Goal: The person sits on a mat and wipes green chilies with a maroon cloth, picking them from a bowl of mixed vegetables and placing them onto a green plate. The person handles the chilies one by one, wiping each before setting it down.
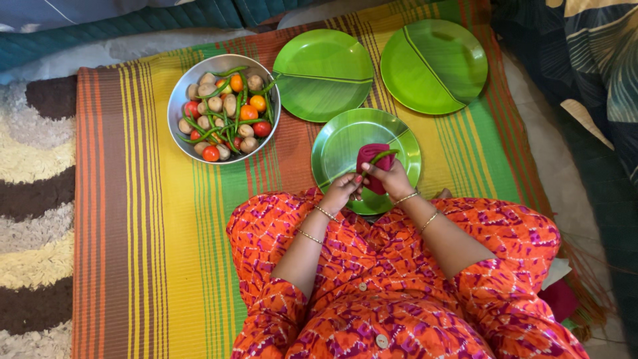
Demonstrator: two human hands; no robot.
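Both hands meet over the near green plate, a chilli wrapped in a dark red cloth.

We note the right hand (392, 178) closed around the dark red cloth (372, 159) with a green chilli (384, 156) inside it; the chilli's long axis runs from near-left up to far-right, its tip poking out toward the far side. The left hand (342, 189) sits just left of the cloth, fingers curled and touching its near edge (how firmly, we cannot tell). All of this hovers above the near green plate (339, 143); the steel bowl (179, 100) of vegetables lies well apart, far-left, on the left hand's side.
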